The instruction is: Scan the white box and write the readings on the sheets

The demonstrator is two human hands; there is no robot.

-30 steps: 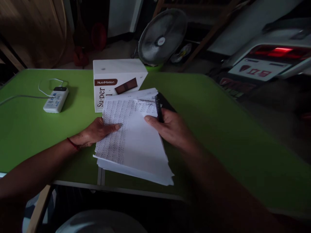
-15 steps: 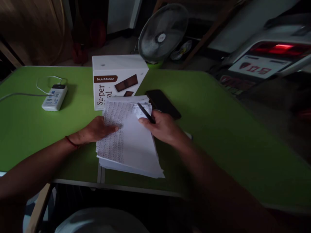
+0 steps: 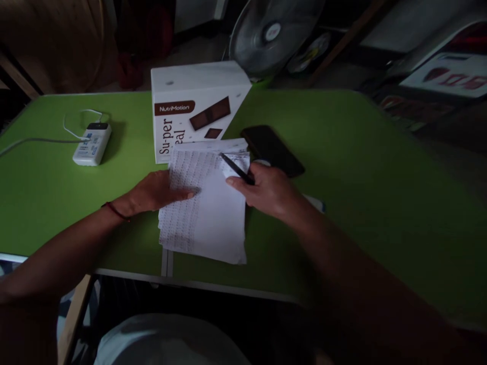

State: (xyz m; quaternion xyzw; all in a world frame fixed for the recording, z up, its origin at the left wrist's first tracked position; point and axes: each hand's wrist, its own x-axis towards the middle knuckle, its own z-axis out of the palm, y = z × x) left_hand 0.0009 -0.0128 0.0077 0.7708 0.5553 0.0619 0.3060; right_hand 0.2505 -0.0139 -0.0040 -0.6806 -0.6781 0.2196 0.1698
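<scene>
A stack of paper sheets [image 3: 215, 218] is held between both hands above the near side of the green table. The top sheet has rows of writing on its left part and at its upper right; the rest of it is blank. My left hand [image 3: 162, 191] grips the left edge, its thumb lying over the top sheet and its other fingers hidden beneath. In my right hand [image 3: 268, 187] is a black pen [image 3: 236, 168], pointing up and left across the paper. That hand also touches the stack's right edge.
Behind the paper stands a white NutriMotion box [image 3: 201, 78]. A dark phone [image 3: 273, 150] lies right of it, and a white power bank [image 3: 92, 145] with cables sits at the left. The green table [image 3: 365, 203] ends at a near edge; a fan [image 3: 272, 33] stands beyond.
The sheets' lower edges, fanned out before, now lie closer together. My hands keep their hold on the stack and pen. The camera view has shifted, moving the scene up and rightward.
</scene>
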